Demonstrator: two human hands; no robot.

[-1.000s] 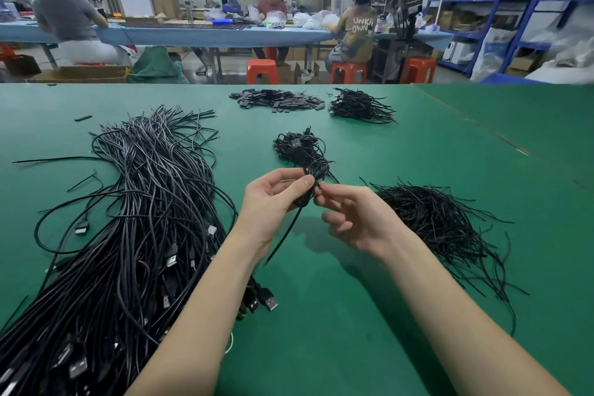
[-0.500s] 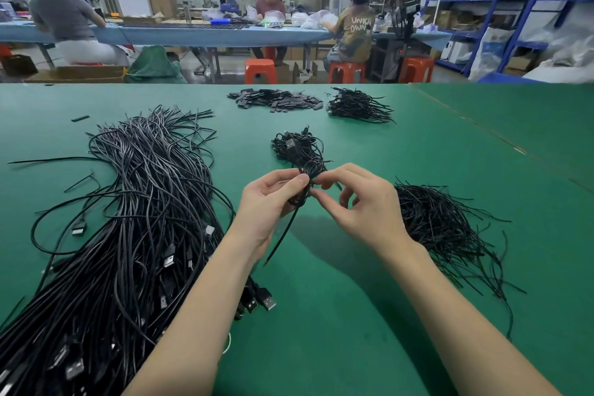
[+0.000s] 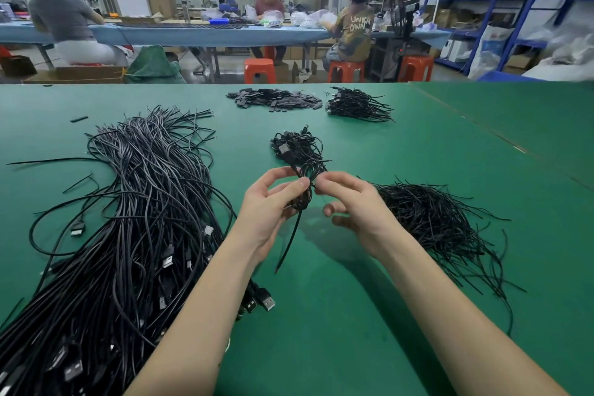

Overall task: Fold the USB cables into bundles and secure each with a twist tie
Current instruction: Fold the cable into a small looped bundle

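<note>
My left hand (image 3: 268,206) grips a folded black USB cable bundle (image 3: 303,194) above the green table (image 3: 353,315); one loose cable end hangs down from it. My right hand (image 3: 350,204) pinches a thin black twist tie at the bundle's middle, thumb and forefinger tips against my left thumb. A big heap of loose USB cables (image 3: 128,219) lies at the left. Black twist ties (image 3: 430,222) are piled at the right. Finished bundles (image 3: 297,146) lie just behind my hands.
Farther back on the table lie a pile of small flat black pieces (image 3: 273,100) and another bunch of short cables (image 3: 356,104). Beyond the table's far edge, people sit at a blue bench with orange stools (image 3: 258,69). Blue shelving (image 3: 514,3) stands at the right.
My right hand's fingers have worked around the bundle's middle, first arching over it, now drawn back with the lower fingers curled. The left hand holds the bundle in the same place.
</note>
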